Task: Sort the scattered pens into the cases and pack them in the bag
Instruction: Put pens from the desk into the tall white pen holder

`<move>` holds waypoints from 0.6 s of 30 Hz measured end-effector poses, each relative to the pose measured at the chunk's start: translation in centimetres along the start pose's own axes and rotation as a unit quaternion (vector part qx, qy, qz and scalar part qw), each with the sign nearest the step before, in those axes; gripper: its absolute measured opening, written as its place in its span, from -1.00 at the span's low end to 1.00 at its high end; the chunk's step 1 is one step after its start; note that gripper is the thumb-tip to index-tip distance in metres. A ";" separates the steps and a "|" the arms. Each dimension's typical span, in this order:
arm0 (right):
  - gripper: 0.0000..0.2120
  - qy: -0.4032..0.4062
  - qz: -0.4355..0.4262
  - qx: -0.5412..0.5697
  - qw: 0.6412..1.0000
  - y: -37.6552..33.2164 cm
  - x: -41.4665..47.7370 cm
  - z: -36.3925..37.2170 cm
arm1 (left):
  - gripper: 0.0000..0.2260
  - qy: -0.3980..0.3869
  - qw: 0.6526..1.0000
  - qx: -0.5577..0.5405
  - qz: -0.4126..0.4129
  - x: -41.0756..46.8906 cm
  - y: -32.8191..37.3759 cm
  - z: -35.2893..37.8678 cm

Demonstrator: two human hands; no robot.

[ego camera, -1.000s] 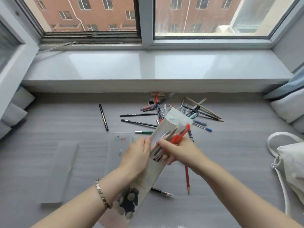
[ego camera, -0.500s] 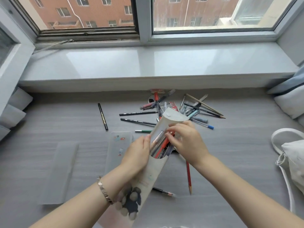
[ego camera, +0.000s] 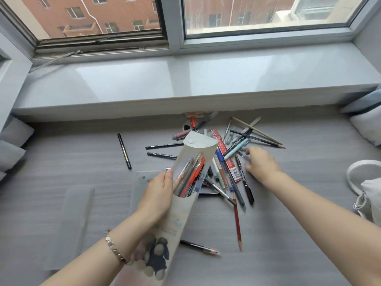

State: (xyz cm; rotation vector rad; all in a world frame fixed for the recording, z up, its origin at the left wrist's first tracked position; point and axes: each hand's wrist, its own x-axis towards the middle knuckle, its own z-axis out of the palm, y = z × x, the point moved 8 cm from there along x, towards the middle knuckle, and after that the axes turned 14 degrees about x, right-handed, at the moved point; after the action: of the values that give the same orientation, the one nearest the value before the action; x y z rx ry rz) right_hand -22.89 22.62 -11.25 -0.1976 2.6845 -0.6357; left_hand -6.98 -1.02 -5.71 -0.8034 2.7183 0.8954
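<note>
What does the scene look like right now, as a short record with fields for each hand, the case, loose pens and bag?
left hand: grips the pen case, tilted, flap open
case contents: several pens, one orange-red
right hand: on the loose pens, grip blurred
bag: at far right, apart from the pens
</note>
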 end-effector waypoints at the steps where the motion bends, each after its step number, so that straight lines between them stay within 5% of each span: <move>1: -0.77 -0.033 0.009 -0.011 0.999 0.2 -0.3 0.5 | -0.60 -0.003 1.000 0.001 -0.001 0.1 -0.2 0.1; 6: -0.78 -0.076 0.049 0.006 0.996 3.2 -3.2 1.7 | -0.61 -0.012 1.000 -0.005 0.001 0.3 -0.6 0.6; 10: -0.77 0.000 0.028 0.093 0.995 2.7 -4.9 1.3 | -0.60 -0.014 1.000 -0.003 0.009 -0.1 -0.3 1.2; 18: -0.68 -0.007 0.151 0.129 0.980 1.6 -4.9 2.4 | -0.60 -0.018 1.000 -0.012 0.013 -0.8 -0.4 1.3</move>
State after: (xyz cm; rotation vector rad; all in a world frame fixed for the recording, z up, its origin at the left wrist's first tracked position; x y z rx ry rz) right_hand -17.58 24.13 -12.36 0.2685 2.5124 -0.8683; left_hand -6.09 -0.18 -6.76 -0.7522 2.6976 0.9408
